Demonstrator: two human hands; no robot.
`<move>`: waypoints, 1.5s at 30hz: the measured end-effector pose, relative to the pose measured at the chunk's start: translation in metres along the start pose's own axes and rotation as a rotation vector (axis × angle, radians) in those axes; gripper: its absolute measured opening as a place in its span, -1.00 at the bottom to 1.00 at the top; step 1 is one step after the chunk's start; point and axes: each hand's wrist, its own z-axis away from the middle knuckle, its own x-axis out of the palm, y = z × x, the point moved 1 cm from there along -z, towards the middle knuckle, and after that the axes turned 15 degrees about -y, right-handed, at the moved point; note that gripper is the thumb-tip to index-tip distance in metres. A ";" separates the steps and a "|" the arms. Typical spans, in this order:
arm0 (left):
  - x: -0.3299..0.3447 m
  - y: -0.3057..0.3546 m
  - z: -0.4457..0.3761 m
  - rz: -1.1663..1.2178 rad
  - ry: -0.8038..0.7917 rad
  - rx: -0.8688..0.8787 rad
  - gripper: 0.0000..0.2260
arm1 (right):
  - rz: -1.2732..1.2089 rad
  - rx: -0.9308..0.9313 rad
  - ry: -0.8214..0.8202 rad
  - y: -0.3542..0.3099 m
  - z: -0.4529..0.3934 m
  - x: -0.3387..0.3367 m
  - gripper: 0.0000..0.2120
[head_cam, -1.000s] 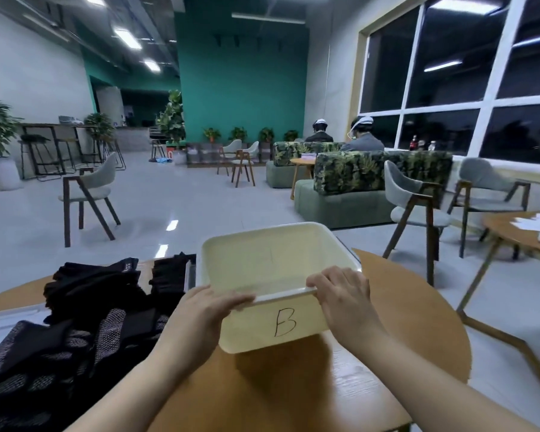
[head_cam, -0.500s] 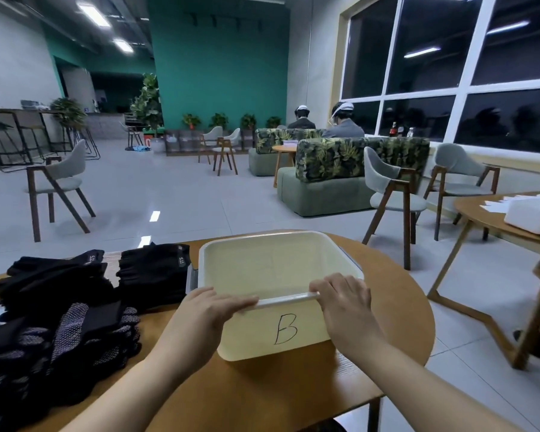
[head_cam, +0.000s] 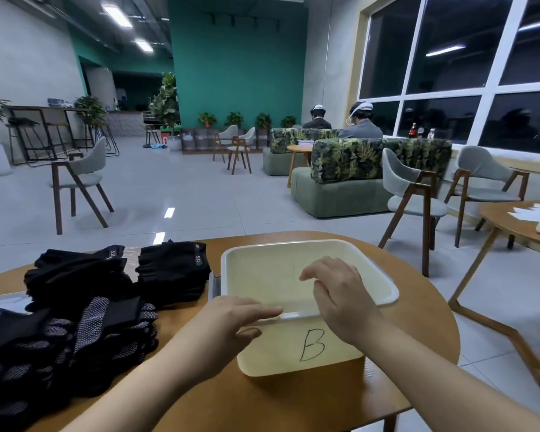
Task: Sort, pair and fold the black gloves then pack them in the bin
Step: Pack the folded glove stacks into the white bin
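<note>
Both hands are at the near rim of the cream bin [head_cam: 384, 277] marked "B": the left hand [head_cam: 231, 322] lies with straight fingers on that rim, the thumb below it, while the right hand [head_cam: 337, 291] hovers over the bin's hollow with fingers loosely curled and holding nothing. The bin has nothing in it and stands on the round wooden surface [head_cam: 309, 403], its right corner close to the surface's edge.

The black gloves lie to the left in heaps: plain black gloves [head_cam: 172, 272] stacked just beside the bin's left wall, another plain heap [head_cam: 75, 275] further left, and dotted-palm gloves [head_cam: 85, 338] nearest the person. They look soft, light and limp, likely to flop when lifted, so taking each at the cuff and laying it flat should serve best. The dotted palms will probably grip rather than slide.

Bare surface in front of the bin gives folding room; the right side drops off soon.
</note>
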 end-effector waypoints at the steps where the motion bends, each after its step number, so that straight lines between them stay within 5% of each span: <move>1: -0.005 0.000 0.002 0.018 -0.025 0.012 -0.60 | -0.001 0.003 -0.023 -0.004 -0.007 0.001 -0.62; 8: -0.037 -0.046 0.014 0.072 0.099 0.001 -0.67 | -0.013 -0.010 -0.136 -0.019 -0.062 0.014 -0.78; 18: -0.071 -0.152 0.018 0.223 0.195 -0.519 -0.64 | -0.017 -0.012 -0.418 -0.044 -0.152 0.041 -0.67; 24: -0.089 -0.196 0.002 0.276 0.161 -0.686 -0.60 | 0.003 -0.015 -0.694 -0.059 -0.203 0.067 -0.55; 33: -0.095 -0.247 -0.049 0.164 -0.088 -0.746 -0.53 | 0.097 0.063 -0.939 -0.050 -0.273 0.136 -0.55; 38: -0.096 -0.284 -0.072 0.204 -0.357 -0.808 -0.45 | 0.127 0.156 -1.039 -0.029 -0.304 0.163 -0.32; 45: -0.090 -0.306 -0.078 0.136 -0.480 -0.821 -0.43 | -0.003 0.163 -1.136 -0.010 -0.327 0.186 -0.04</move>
